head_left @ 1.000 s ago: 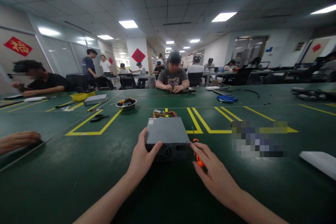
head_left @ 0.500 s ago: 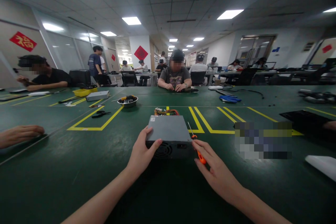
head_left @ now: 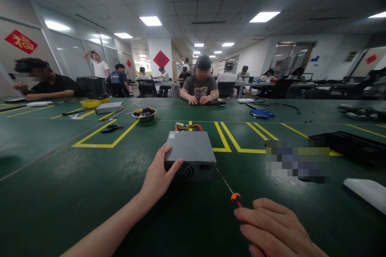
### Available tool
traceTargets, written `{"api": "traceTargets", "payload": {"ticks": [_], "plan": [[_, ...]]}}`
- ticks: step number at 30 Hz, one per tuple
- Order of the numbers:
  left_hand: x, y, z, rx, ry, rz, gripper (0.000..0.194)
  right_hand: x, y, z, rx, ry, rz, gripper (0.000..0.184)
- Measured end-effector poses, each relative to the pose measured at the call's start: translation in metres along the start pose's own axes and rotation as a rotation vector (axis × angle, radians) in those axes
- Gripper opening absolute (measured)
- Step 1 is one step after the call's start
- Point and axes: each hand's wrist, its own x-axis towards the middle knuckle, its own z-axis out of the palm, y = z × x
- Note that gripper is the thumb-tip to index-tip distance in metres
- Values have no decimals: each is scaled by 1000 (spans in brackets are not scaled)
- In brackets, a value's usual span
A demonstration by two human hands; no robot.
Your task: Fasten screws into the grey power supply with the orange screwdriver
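A grey computer power supply (head_left: 190, 146) lies flat on the green table, its fan grille and power socket facing me. Its bundle of coloured cables (head_left: 193, 127) spills out behind. My left hand (head_left: 159, 173) grips the left side, thumb across the front top edge and fingers along the side. At the lower right, my right hand (head_left: 273, 223) is closed around the handle of an orange and black screwdriver (head_left: 236, 198). The thin shaft points up and left, and its tip is close to the right front corner of the casing; whether it touches I cannot tell.
A metal bowl of tools (head_left: 145, 117) and a black hand tool (head_left: 112, 128) lie to the left, beyond them a grey box (head_left: 109, 107). Right are blue gloves (head_left: 261, 113), a black panel (head_left: 346, 144) and a white object (head_left: 366, 192). A person (head_left: 200, 84) sits opposite.
My right hand has drawn back toward me and right from beside the power supply, swinging the screwdriver so its tip faces the casing. Another person's hand at the left has gone from view.
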Motion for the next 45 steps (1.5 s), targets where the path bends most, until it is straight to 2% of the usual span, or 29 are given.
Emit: {"api": "traceTargets", "payload": {"ticks": [7, 18, 25, 32, 34, 36, 39, 42, 43, 45], "plan": [[0, -2, 0, 17, 14, 21, 53, -3, 1, 4, 26, -46, -38, 14], [0, -3, 0, -2, 9, 30, 53, -5, 2, 9, 9, -4, 9, 13], [0, -3, 1, -4, 29, 48, 51, -13, 2, 9, 49, 67, 130, 22], [1, -4, 1, 36, 10, 50, 51, -13, 4, 8, -15, 110, 151, 18], [1, -6, 1, 67, 26, 79, 49, -12, 4, 8, -32, 74, 122, 16], [1, -8, 1, 152, 72, 151, 46, -11, 2, 9, -21, 17, 58, 17], [-3, -4, -1, 357, 149, 422, 44, -14, -3, 16, 18, 6, 96, 23], [-10, 6, -2, 479, 78, 751, 43, -19, -10, 26, 36, 62, 240, 29], [-12, 10, -2, 486, 45, 822, 44, -21, -12, 28, 35, 67, 264, 31], [-15, 15, -2, 507, 11, 877, 39, -22, -13, 32, 30, 67, 276, 33]]}}
